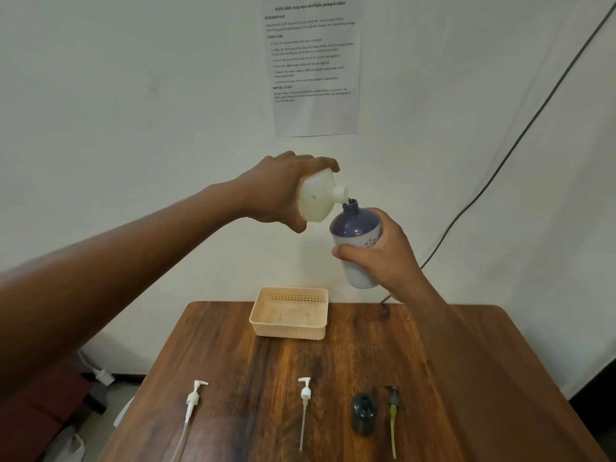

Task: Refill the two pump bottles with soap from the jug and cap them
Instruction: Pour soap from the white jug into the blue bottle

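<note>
Above the wooden table, the left hand grips the white jug, tipped so its spout meets the open mouth of the purple bottle. To the right, the right hand wraps around this bottle, holding it nearly upright above the basket.

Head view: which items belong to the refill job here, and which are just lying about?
Job: white jug in left hand; blue bottle in right hand; dark bottle; three pump heads; basket.
Lying about: wall sheet; black cable.
</note>
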Tool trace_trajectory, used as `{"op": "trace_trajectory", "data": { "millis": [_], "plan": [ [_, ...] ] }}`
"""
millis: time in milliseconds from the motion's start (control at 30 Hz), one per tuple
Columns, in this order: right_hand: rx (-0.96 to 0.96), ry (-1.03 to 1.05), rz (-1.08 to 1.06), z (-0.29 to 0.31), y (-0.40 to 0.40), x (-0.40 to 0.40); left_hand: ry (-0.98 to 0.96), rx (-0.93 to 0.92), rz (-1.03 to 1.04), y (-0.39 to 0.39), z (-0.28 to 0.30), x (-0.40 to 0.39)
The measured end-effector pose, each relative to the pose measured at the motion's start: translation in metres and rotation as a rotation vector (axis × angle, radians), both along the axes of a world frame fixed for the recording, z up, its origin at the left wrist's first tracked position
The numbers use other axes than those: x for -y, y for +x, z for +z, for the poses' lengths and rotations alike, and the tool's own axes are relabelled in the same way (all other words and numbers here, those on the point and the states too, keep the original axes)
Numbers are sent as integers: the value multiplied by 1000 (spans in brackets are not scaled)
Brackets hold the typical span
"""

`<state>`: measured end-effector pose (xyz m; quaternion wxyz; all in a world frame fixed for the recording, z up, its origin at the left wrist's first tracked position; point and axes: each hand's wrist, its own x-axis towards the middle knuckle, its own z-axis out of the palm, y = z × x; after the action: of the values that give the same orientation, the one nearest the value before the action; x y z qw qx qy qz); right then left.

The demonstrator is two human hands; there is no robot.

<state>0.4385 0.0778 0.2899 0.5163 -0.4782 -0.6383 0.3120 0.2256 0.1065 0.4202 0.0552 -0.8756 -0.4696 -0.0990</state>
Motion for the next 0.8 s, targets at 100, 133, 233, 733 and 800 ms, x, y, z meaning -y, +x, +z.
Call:
{"op": "trace_trajectory", "data": {
  "millis": [100,133,233,733,800],
  "plan": [
    [2,5,-2,0,1,-1,2,-3,-2,0,1,0],
    [2,5,-1,1,1,0,3,-5,-1,1,1,1],
    [5,4,2,1,2,0,7,-10,0,1,2,1],
    [2,11,1,5,0,1,26,-17,-6,-1,5,1],
    [-1,10,2,5,1,1,25,-19,-4,-1,6,1]
  ]
}}
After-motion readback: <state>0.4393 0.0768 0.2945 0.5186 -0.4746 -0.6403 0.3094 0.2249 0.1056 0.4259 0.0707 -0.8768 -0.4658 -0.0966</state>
